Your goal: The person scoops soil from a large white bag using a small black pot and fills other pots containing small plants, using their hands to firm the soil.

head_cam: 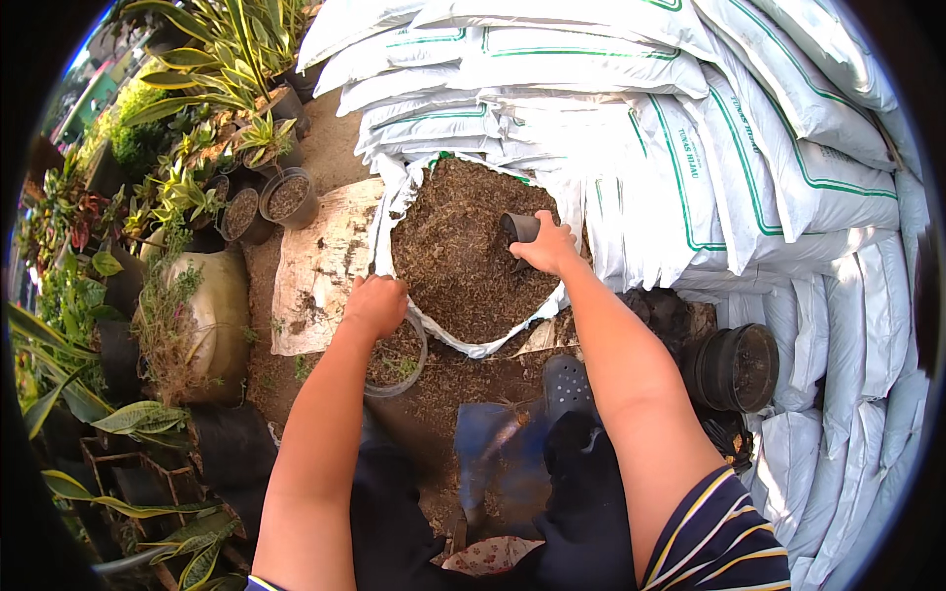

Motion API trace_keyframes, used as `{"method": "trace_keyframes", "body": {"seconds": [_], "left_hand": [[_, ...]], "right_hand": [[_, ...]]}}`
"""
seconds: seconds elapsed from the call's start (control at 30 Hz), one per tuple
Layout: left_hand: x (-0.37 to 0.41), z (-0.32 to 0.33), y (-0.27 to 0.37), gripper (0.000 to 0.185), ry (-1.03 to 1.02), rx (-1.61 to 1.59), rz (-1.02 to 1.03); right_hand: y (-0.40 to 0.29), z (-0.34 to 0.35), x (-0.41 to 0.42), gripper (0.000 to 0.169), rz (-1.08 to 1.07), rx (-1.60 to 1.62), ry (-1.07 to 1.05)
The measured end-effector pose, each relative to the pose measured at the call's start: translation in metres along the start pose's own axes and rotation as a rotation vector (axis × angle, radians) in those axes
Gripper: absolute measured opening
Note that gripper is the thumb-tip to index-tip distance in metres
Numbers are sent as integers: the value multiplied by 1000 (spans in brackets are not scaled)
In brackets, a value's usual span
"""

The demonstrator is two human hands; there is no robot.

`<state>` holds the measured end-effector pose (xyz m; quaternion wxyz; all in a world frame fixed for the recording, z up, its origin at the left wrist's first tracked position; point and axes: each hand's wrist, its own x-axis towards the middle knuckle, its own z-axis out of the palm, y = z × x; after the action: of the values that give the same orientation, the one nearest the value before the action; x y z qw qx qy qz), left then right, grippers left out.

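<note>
A white sack stands with its mouth folded back, full of loose brown potting mix. My right hand grips a small black plastic plant pot, tilted on its side against the mix at the sack's right. At the sack's left edge, my left hand is closed on a round, clear-looking rim. It seems to belong to a plastic container, though the hand hides its upper part. Whether those fingers also touch the sack cannot be told.
Stacked full white sacks rise behind and to the right. Black pots lie at right. Filled pots and snake plants line the left. A flattened, stained sack covers the ground. A grey clog shows below.
</note>
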<state>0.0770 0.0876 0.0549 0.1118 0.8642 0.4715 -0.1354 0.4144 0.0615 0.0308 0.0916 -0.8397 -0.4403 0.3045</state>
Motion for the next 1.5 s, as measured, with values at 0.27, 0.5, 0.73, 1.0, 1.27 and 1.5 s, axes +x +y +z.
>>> {"method": "trace_keyframes", "body": {"seconds": [0.27, 0.5, 0.73, 1.0, 1.27, 1.5], "left_hand": [[15, 0, 45, 52, -181, 40, -45], [-22, -22, 68, 47, 4, 182, 175], [-110, -60, 27, 53, 95, 221, 150], [-227, -75, -9, 66, -30, 219, -85], [-183, -44, -28, 59, -378, -4, -194], [-156, 2, -2, 40, -567, 41, -172]], "right_hand": [[28, -15, 25, 105, -58, 381, 98], [14, -19, 6, 97, -74, 897, 73], [-36, -22, -2, 90, -318, 817, -152], [-108, 25, -50, 89, -788, 327, -162], [-128, 32, -109, 81, -1027, 64, -62], [-122, 39, -113, 75, -1145, -13, -53]]}}
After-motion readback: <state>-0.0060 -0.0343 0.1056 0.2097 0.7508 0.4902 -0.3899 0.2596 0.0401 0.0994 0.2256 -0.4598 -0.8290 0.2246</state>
